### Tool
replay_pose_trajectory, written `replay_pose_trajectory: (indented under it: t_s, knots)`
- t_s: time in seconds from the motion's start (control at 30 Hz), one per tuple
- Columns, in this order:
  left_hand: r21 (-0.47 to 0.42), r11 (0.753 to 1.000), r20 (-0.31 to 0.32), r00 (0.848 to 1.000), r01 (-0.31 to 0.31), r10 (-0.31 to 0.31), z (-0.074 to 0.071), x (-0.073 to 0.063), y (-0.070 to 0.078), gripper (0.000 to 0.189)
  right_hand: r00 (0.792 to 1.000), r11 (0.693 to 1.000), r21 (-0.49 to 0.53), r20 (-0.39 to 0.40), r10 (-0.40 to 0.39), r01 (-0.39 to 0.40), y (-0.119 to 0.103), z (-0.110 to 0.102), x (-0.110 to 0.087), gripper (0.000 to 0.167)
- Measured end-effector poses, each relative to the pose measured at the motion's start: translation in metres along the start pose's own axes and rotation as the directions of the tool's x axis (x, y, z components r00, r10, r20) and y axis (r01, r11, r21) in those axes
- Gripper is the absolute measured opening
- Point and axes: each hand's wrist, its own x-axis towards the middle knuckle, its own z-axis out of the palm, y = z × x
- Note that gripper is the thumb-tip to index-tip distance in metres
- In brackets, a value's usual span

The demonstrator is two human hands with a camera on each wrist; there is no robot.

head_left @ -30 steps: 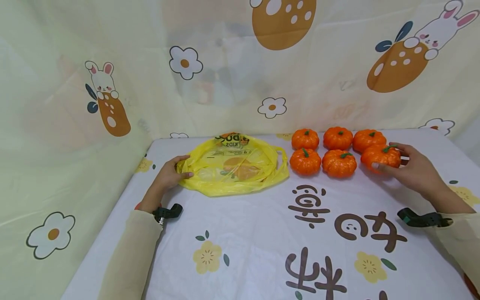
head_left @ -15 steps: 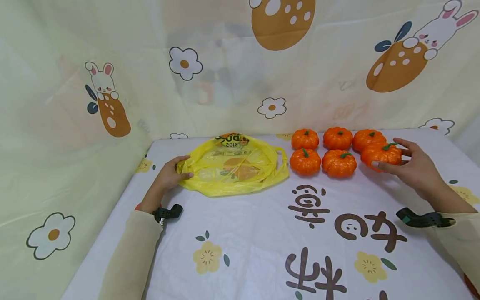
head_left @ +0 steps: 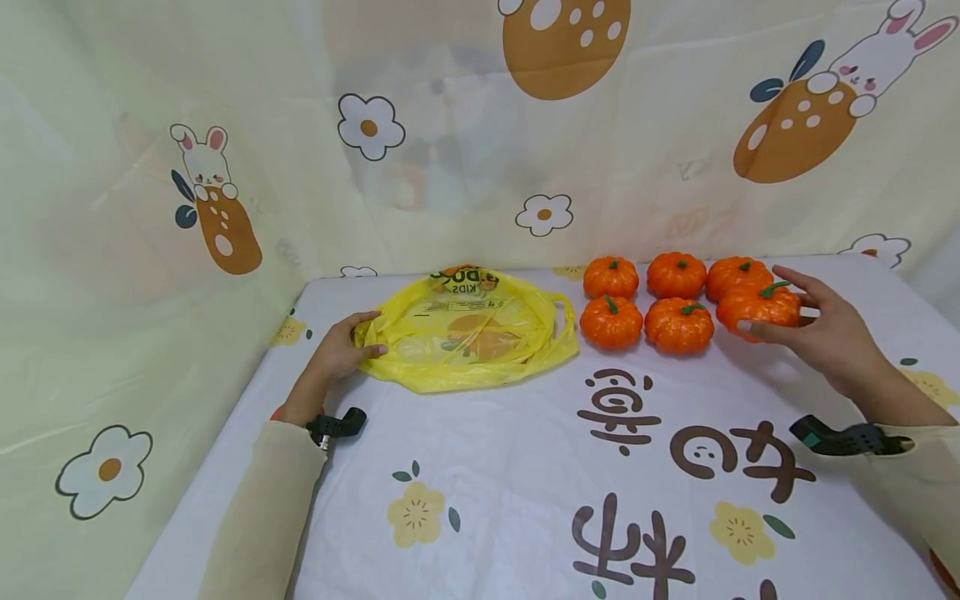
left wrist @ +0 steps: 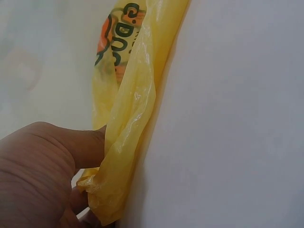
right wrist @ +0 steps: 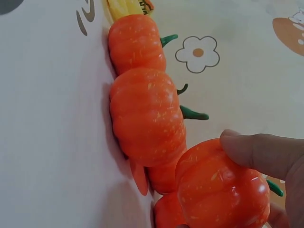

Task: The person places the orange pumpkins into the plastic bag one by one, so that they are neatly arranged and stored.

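A yellow plastic bag with dark lettering lies flattened on the table, its handle loop pointing right. My left hand holds the bag's left end between thumb and fingers; the left wrist view shows the thumb against the crumpled plastic. At the right, my right hand grips an orange toy pumpkin with a green stem, thumb on its near side. This pumpkin appears slightly raised off the cloth. Part of the right fingers is hidden behind it.
Several more orange pumpkins stand in two rows between bag and right hand, including a front one and a back right one, partly covered by the held pumpkin. A printed white cloth covers the table; a patterned curtain hangs behind.
My right hand, with the pumpkin in its grip, has shifted slightly up and to the left. The left hand and the bag have stayed in place.
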Motion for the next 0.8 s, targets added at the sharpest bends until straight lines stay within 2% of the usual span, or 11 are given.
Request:
replay_pose_trajectory:
  t_s: [0.2,0.8]
  knots:
    - [0.014,1.0,0.002,1.0,-0.002,0.002,-0.001,0.0,-0.001,0.07,1.0,1.0,-0.011,-0.002,0.018,-0.018,-0.007,0.002,-0.002,0.094]
    - [0.033,0.999,0.005,1.0,-0.022,0.022,-0.002,-0.002,0.001,0.07,1.0,1.0,-0.022,-0.007,-0.019,0.019,-0.013,0.004,-0.007,0.092]
